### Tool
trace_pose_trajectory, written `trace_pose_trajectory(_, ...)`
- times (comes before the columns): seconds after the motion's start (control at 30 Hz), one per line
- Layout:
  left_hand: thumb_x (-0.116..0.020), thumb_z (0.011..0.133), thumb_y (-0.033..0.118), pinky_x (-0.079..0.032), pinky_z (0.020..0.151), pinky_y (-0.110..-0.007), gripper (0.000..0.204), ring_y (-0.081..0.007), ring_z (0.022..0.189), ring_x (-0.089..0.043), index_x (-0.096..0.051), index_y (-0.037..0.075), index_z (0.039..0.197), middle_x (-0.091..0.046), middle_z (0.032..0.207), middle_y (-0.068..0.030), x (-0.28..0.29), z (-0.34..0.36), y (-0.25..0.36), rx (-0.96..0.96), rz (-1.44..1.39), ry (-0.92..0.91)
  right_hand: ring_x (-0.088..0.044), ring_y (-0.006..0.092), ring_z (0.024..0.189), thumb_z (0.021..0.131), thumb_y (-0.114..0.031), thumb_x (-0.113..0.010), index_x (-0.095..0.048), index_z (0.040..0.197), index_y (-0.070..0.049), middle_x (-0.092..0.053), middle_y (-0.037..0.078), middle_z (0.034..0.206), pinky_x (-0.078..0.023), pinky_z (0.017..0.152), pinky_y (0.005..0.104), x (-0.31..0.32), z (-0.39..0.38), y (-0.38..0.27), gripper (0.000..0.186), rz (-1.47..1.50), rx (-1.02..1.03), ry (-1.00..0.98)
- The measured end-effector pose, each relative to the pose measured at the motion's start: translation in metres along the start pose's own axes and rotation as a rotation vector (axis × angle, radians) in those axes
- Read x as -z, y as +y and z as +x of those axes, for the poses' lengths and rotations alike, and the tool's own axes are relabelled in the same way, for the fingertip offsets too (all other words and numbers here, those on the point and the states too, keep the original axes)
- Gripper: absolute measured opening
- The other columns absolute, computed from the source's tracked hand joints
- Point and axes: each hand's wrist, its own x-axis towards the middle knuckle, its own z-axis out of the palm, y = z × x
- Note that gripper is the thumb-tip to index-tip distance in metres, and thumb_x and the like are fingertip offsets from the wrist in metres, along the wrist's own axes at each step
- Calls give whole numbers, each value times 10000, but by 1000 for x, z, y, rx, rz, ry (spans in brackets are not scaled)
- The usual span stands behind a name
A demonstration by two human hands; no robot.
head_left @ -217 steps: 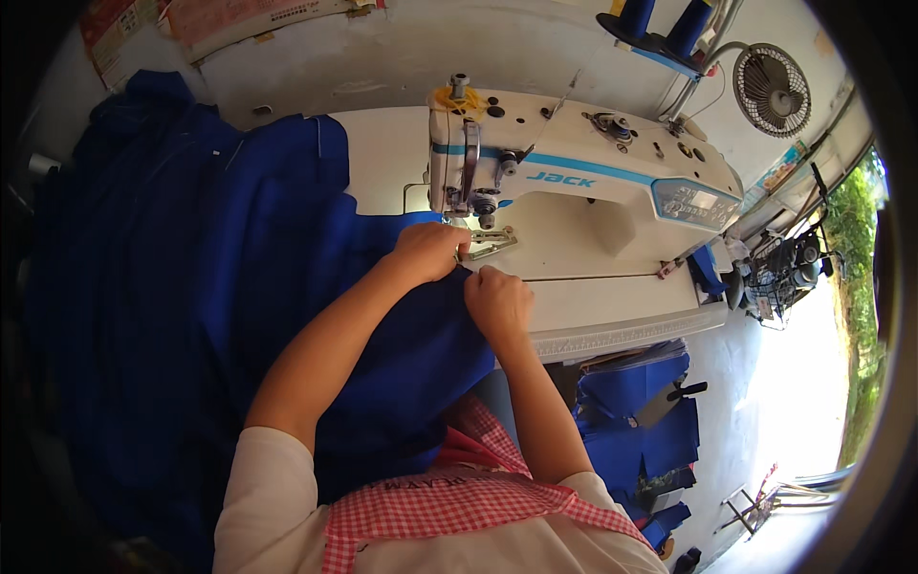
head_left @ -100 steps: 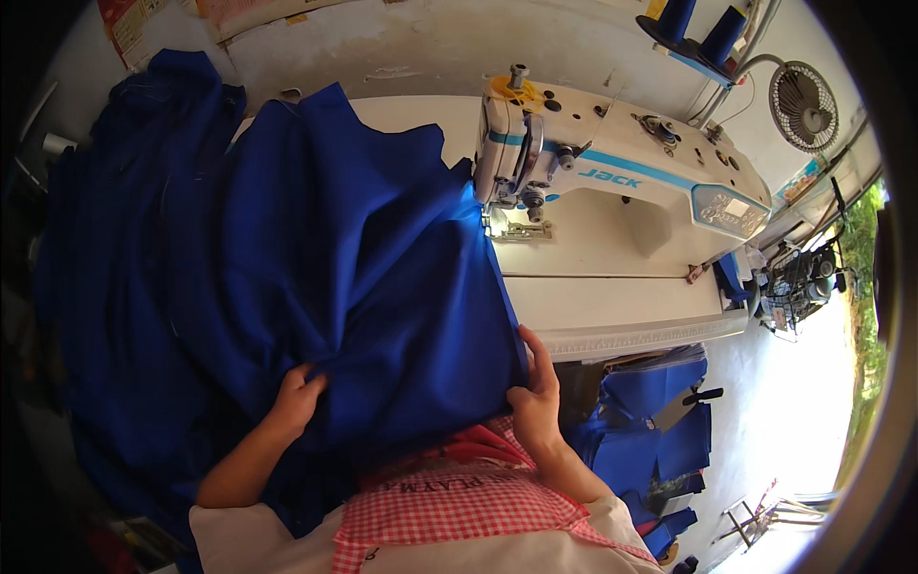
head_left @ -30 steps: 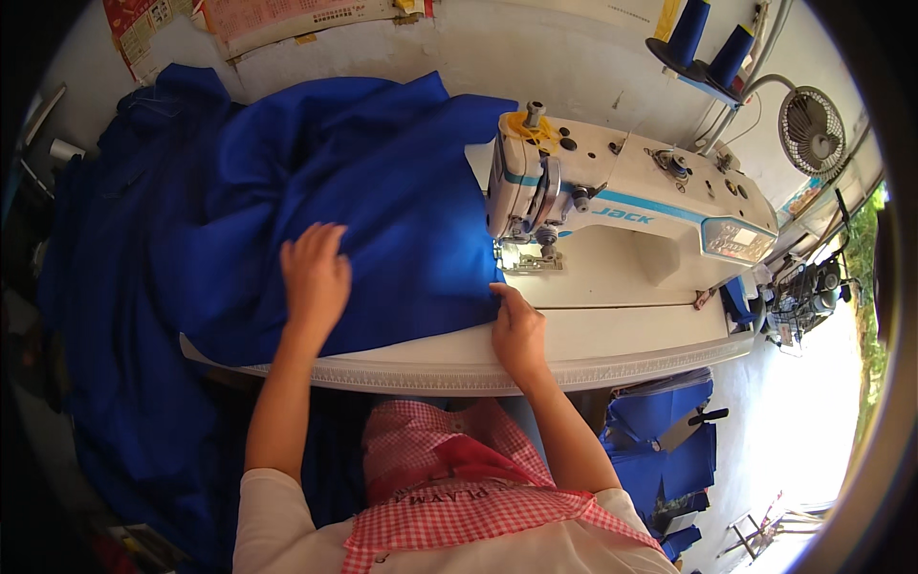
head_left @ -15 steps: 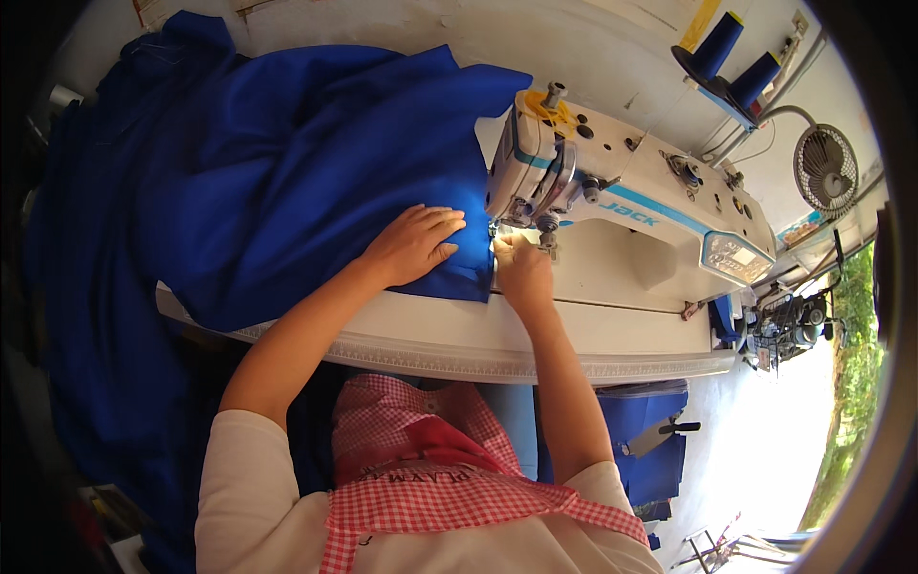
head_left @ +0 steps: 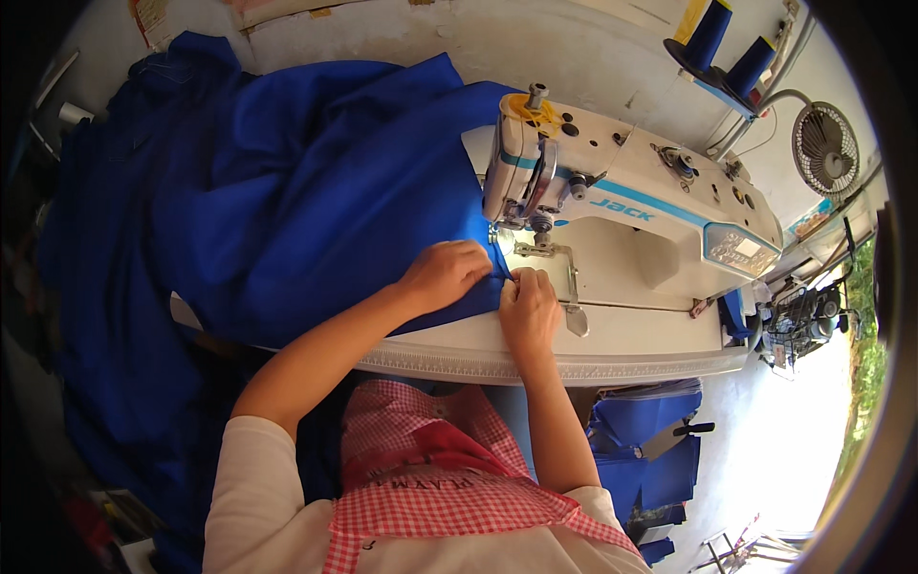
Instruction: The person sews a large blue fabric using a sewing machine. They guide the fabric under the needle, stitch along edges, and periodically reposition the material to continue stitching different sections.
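Observation:
A large sheet of blue fabric (head_left: 316, 191) covers the left of the sewing table and hangs off its left end. Its right edge runs under the lit needle area of a white sewing machine (head_left: 626, 187). My left hand (head_left: 446, 275) is curled on the cloth beside that edge, fingertips gripping it. Just to its right, my right hand (head_left: 531, 304) pinches the fabric's edge between thumb and fingers, nearer to me than the needle. A metal guide arm (head_left: 574, 287) lies on the machine bed right of this hand.
A ruler strip (head_left: 459, 364) lines the table's front edge. Two blue thread cones (head_left: 708, 36) stand on a holder at the back right, near a small fan (head_left: 825, 148). Folded blue cloth pieces (head_left: 622, 440) with scissors on top sit below the table at right.
Both hands have come nearer to me along the fabric's edge. My left hand has gone from lying flat to curled, and my right hand has left the needle area. The metal guide arm now shows.

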Motion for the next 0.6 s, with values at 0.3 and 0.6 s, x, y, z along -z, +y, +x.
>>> trace_pose_trajectory(0.3,-631,772,88,-535,587,-305,125,-191,757,-668,-661,168,864,-640,838,35,-15,43,-24,-261,205,-56,-630,306,774,840,-128,-637,-586,848,-68,-587,99,826,-506,624,423,2,2,-1,79,54,-8,-19)
trace_pose_trajectory(0.6,-658,793,113,-504,709,-346,130,-204,798,-656,-682,132,919,-655,819,-2,-12,29,-2,-67,312,-86,-616,302,775,817,-101,-601,-564,826,-73,-565,100,827,-512,594,428,-14,9,-10,47,-67,-42,-8)
